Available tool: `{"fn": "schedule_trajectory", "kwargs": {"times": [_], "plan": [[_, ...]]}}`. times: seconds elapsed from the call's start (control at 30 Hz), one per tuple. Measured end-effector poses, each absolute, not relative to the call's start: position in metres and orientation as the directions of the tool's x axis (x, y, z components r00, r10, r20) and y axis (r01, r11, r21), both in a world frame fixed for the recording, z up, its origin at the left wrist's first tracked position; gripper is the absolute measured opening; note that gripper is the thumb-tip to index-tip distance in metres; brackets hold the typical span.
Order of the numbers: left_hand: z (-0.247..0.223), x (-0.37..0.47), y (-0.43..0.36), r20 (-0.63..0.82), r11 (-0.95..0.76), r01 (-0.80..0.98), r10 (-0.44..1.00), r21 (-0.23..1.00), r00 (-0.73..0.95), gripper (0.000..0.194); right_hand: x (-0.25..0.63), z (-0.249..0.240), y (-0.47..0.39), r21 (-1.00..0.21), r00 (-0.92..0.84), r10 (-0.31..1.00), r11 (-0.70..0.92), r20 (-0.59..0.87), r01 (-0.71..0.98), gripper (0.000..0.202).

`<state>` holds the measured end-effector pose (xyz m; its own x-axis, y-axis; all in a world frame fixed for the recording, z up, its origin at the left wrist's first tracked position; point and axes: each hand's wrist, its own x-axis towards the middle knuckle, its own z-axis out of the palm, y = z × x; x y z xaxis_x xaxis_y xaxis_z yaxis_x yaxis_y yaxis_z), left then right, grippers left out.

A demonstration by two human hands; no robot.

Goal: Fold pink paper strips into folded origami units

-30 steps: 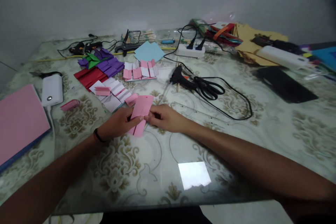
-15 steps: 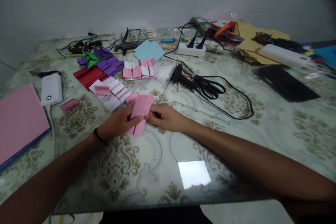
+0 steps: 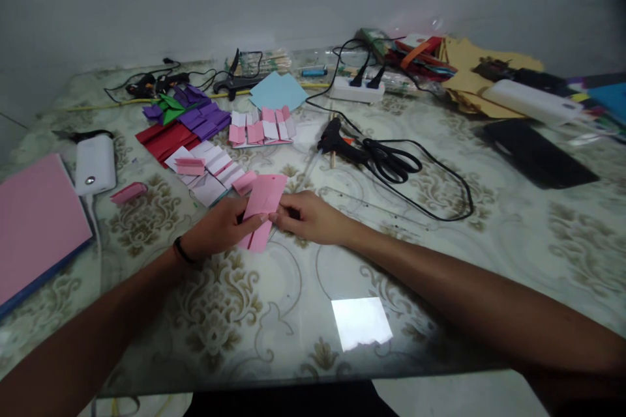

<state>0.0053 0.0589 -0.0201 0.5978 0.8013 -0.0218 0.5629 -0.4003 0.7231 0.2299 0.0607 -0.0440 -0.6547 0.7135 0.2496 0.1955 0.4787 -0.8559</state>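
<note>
Between my two hands is a creased strip of pink paper (image 3: 265, 194), folded partway along its length and held just above the table. My left hand (image 3: 225, 225) pinches its left side, thumb on top. From the right, my right hand (image 3: 307, 216) grips the fold with thumb and fingertips; the fingers behind the paper are hidden. Just beyond my left hand lie folded white and pink paper pieces (image 3: 210, 172) and a small pink folded piece (image 3: 244, 183). Another pink folded piece (image 3: 128, 193) rests farther left.
A black glue gun (image 3: 337, 141) with a coiled cord lies ahead, beside a clear ruler (image 3: 376, 206). A white power strip (image 3: 357, 90) is behind it. Pink paper sheets (image 3: 42, 228) and a white power bank (image 3: 95, 163) sit left; a black phone (image 3: 540, 153) lies right.
</note>
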Motion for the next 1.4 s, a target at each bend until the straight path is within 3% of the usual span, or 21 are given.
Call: {"fn": "schedule_trajectory", "kwargs": {"times": [1.4], "plan": [[-0.0216, 0.004, 0.0583, -0.003, -0.416, 0.557, 0.8, 0.719, 0.601, 0.04, 0.2304, -0.0449, 0.0608, -0.849, -0.656, 0.713, 0.486, 0.248, 0.208, 0.023]]}}
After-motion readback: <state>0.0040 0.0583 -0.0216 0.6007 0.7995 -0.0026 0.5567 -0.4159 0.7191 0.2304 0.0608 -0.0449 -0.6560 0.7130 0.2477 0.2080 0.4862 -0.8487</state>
